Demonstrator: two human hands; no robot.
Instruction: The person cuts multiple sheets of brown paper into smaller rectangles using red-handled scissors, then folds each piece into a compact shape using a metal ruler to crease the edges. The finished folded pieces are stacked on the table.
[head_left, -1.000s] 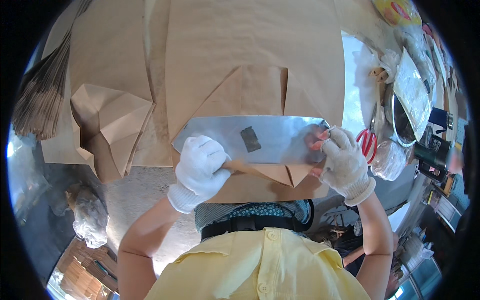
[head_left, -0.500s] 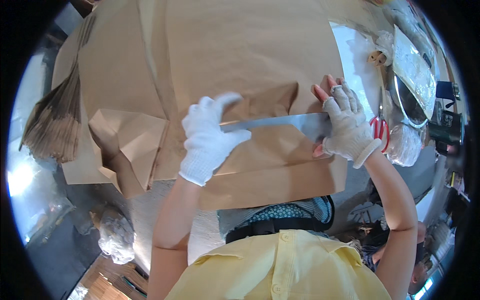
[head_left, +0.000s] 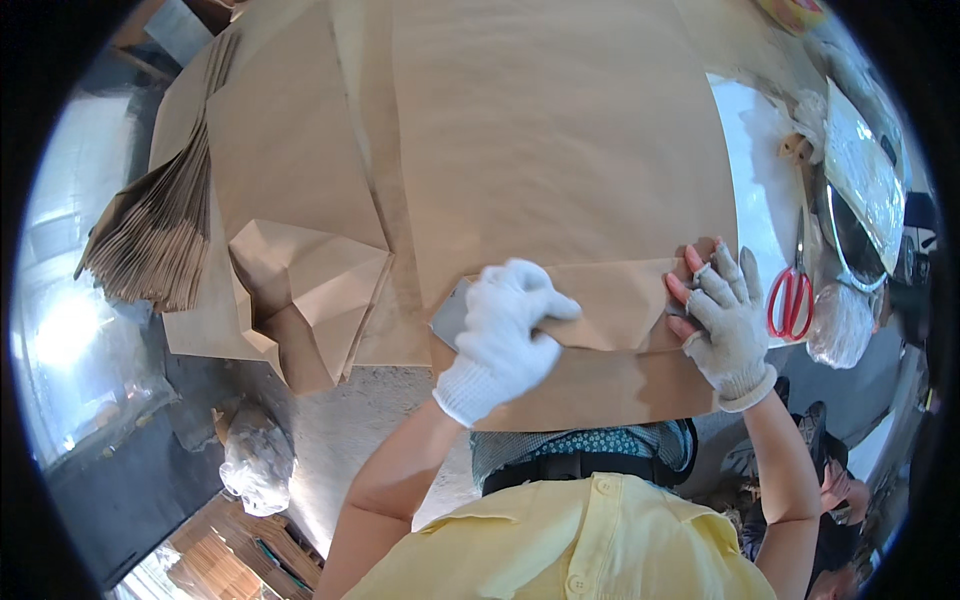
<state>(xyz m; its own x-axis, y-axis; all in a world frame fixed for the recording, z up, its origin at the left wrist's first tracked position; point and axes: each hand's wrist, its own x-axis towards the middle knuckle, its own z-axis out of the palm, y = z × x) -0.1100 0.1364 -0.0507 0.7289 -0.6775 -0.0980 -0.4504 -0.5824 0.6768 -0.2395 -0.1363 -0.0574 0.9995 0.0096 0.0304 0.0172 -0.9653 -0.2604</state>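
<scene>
Wearing a white knitted glove, my left hand (head_left: 505, 335) is curled on the near part of a large sheet of brown paper (head_left: 560, 150), its thumb and fingers around a folded flap (head_left: 615, 300). A flat grey metal strip (head_left: 451, 316) sticks out beside that hand; most of its length is hidden under the flap. My right hand (head_left: 722, 325), in a glove with bare fingertips, lies open with fingers spread on the right end of the flap.
Red-handled scissors (head_left: 791, 303) lie right of my right hand, near a wrapped clear plastic bundle (head_left: 840, 328). At left are a partly opened brown paper bag (head_left: 310, 270) and a fanned stack of folded paper (head_left: 165, 245). A person (head_left: 840, 500) is at lower right.
The metal strip, in plain sight between my hands before, is now mostly covered by the folded flap. My left hand has moved right and nearer and curled; the right hand stays spread.
</scene>
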